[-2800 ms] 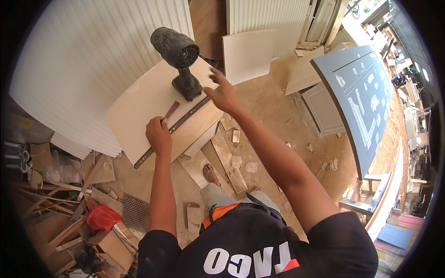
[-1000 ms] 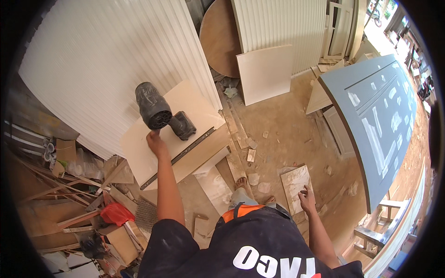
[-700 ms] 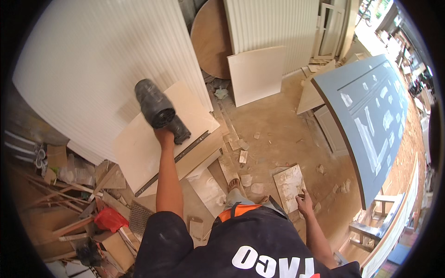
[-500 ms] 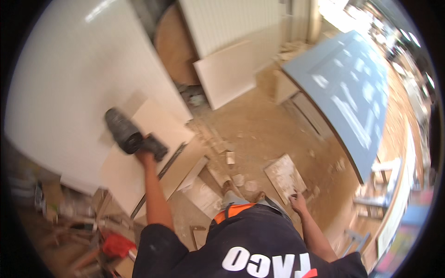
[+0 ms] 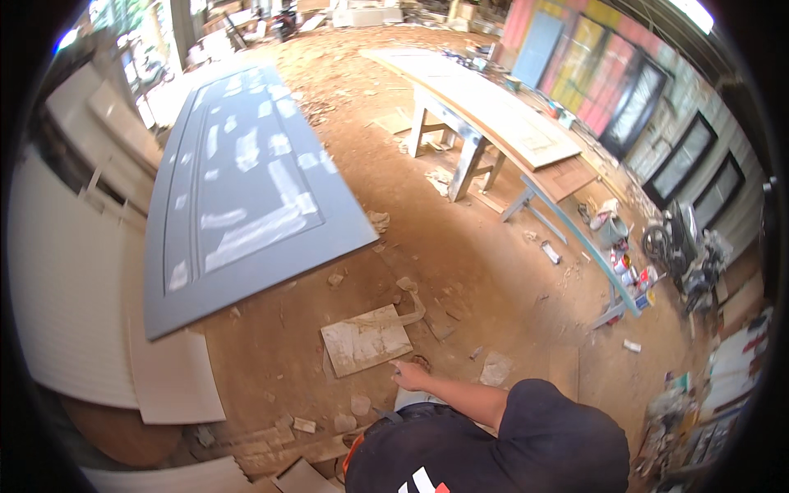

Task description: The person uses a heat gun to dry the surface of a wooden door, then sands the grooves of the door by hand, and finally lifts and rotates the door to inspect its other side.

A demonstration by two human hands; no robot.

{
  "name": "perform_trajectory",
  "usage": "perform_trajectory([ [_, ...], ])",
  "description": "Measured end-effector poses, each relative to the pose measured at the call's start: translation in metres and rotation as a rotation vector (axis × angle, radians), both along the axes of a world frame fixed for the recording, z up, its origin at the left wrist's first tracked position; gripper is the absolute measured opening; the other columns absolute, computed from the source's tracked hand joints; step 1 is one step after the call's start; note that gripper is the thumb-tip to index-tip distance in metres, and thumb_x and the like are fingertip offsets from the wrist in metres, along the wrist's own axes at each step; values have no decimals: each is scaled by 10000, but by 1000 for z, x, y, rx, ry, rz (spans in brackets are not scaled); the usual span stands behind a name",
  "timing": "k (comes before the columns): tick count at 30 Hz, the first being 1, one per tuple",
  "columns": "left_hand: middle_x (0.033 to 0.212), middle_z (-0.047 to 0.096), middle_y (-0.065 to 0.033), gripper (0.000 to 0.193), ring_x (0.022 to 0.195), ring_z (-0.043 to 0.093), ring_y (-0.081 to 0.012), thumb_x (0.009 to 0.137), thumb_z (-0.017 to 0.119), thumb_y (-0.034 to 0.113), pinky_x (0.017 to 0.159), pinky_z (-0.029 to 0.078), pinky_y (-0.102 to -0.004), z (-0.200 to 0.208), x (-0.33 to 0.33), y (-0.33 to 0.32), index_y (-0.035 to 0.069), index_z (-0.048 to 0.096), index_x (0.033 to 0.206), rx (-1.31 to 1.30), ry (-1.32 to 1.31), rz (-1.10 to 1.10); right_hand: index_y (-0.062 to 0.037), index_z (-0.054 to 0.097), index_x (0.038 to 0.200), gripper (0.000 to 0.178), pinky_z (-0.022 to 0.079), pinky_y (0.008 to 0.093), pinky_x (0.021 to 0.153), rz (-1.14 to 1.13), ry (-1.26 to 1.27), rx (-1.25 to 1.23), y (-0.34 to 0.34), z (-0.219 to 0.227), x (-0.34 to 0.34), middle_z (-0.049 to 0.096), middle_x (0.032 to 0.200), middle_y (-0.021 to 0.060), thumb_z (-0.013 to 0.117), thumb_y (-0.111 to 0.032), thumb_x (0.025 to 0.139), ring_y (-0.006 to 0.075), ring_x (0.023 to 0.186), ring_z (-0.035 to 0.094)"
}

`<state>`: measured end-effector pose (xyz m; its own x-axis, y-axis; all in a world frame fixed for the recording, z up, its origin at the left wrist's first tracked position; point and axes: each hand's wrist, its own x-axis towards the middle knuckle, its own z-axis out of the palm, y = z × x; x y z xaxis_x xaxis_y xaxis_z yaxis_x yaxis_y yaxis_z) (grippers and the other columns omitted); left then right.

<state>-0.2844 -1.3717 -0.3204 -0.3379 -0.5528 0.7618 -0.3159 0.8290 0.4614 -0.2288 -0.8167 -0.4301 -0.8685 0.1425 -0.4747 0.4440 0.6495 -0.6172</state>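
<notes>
My right hand hangs low over the ground, beside my leg. Its fingers look curled in; a small dark patch shows at them, but whatever they hold is too small to make out. Nearest to the hand is a pale, stained flat board lying on the dirt floor. My left hand is out of view. Off to the left stretches a large blue-grey panelled door, raised off the ground, with whitish filler patches over its face.
A trestle table with a pale panel on it stands at the far right. Beyond it are paint cans and a motorbike. White sheets lean at the left. Scraps litter the floor near my feet.
My view has swung to the right. My left hand, with a black cylindrical handheld power tool in it, has gone out of view. My right hand stays low near the pale board.
</notes>
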Motion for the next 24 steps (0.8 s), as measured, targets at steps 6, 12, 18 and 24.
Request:
perform_trajectory([
  [6, 946, 587, -60, 195, 816, 574, -172, 1000, 556, 195, 691, 492, -315, -28, -17, 267, 10, 572, 1059, 164, -56, -382, -31, 643, 1223, 416, 527, 466, 788, -149, 193, -201, 102, -27, 2, 697, 975, 234, 639, -278, 889, 370, 916, 686],
  [12, 958, 564, -63, 203, 808, 567, -167, 1028, 524, 193, 659, 493, -307, -48, -12, 482, 0, 540, 1089, 783, -456, -1044, -25, 704, 1005, 372, 511, 415, 710, -106, 252, -350, 204, 88, -63, 680, 784, 158, 568, -369, 967, 262, 765, 683],
  [18, 1093, 644, -122, 286, 978, 615, -183, 1014, 565, 140, 864, 496, -327, 46, -53, 738, -11, 578, 1256, 764, -971, -1686, 11, 550, 1313, 377, 535, 328, 864, -692, 813, -680, 321, 150, -61, 685, 1048, 99, 606, -187, 997, 180, 953, 672],
  [24, 971, 648, -62, 236, 860, 582, -126, 1013, 603, 189, 777, 489, -296, 66, -69, 892, -11, 633, 1134, 603, -1075, -2064, 27, 516, 1338, 415, 534, 311, 913, -1007, 884, -840, 446, 178, -17, 666, 1121, 122, 654, -133, 981, 159, 1035, 655],
])
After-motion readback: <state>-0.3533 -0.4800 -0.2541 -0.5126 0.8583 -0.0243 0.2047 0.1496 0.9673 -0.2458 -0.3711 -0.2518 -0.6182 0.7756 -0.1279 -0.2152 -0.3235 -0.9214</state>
